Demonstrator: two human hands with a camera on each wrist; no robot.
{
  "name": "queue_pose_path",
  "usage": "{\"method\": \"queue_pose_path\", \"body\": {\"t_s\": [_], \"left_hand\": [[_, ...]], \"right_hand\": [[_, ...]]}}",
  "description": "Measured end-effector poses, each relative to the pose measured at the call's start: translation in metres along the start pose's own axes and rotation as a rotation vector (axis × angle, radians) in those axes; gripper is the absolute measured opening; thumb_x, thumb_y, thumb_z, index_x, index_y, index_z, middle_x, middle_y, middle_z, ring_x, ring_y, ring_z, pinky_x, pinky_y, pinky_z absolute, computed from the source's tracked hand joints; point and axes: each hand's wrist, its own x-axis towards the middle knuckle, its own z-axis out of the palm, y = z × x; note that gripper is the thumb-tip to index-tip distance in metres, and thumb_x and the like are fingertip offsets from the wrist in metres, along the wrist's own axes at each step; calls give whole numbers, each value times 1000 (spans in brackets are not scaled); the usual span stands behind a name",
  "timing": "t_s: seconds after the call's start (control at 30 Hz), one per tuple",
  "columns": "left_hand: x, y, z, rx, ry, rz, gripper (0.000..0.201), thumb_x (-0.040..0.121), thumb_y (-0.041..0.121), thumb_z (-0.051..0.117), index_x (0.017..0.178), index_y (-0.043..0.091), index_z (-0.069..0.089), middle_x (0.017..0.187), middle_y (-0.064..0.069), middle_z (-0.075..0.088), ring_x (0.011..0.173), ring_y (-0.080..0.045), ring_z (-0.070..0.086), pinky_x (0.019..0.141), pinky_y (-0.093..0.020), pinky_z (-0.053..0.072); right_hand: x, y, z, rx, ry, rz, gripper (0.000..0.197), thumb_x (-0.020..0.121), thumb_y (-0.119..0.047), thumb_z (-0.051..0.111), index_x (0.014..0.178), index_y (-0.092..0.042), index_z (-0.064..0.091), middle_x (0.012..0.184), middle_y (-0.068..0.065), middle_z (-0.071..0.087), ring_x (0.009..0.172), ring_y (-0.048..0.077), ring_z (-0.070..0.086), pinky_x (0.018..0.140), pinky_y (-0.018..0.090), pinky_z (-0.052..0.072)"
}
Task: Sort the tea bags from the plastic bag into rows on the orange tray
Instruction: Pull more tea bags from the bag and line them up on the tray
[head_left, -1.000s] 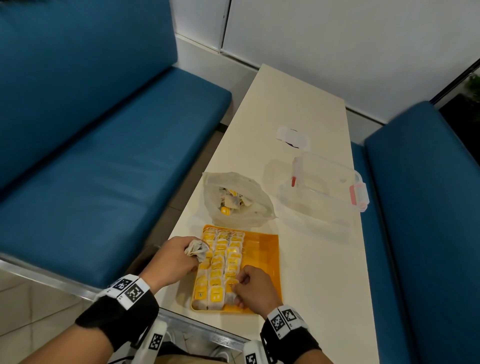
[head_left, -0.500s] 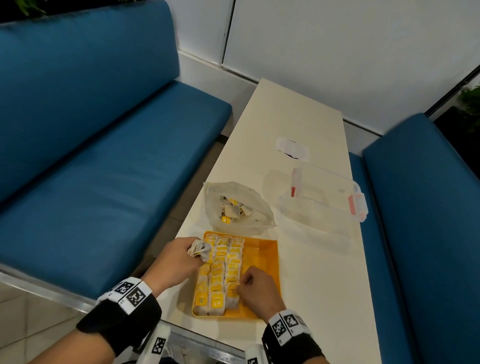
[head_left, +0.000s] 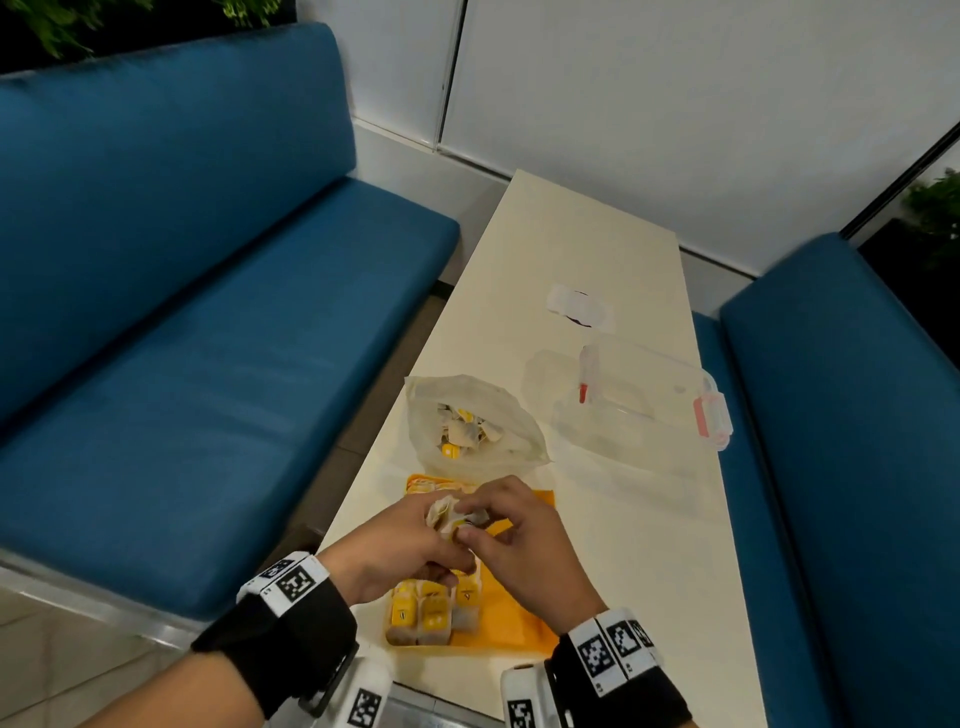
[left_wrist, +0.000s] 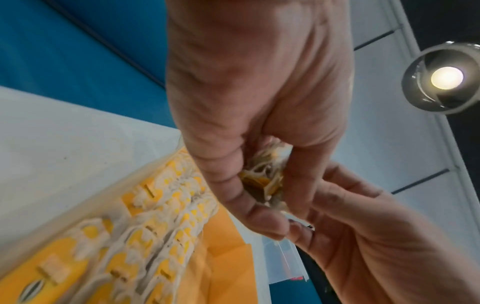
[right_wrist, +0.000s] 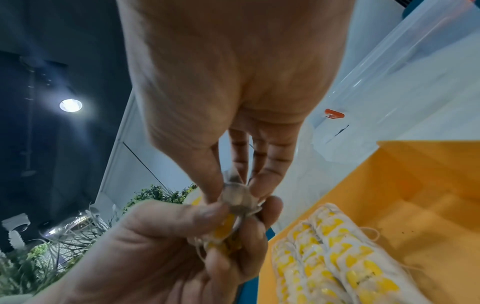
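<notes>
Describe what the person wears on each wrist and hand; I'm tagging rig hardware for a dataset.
Both hands are bare, with no gloves or rings visible. The left hand and the right hand each have a wide black wrist strap topped by a white band printed with black square fiducial markers. Below each strap sits a white camera housing that carries another such marker. No sleeves show.

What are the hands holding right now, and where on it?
The left hand grips a small bunch of tea bags around its middle; the right hand pinches one tea bag at the bunch's top, thumb against fingertip.
</notes>
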Motion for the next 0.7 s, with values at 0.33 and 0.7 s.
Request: {"method": "queue_pose_path", "body": {"t_s": [0.33,0.7], "left_hand": [[1,0,-3,-434,52,-94,44,94,29,66,133,9,64,114,-17,72,99,-35,71,80,-38,59],[7,0,-10,-464,234,-73,26,100,16,58,117,22,76,113,-16,75,87,-26,71,69,-33,57]], "right_hand": [[7,2,-5,1,97,181,29,84,-14,72,100,-32,56,109,-15,60,82,3,68,70,20,56],[10,17,-10,379,102,334,31,83,13,59,98,-11,71,91,14,62,70,18,71,64,33,61]]}}
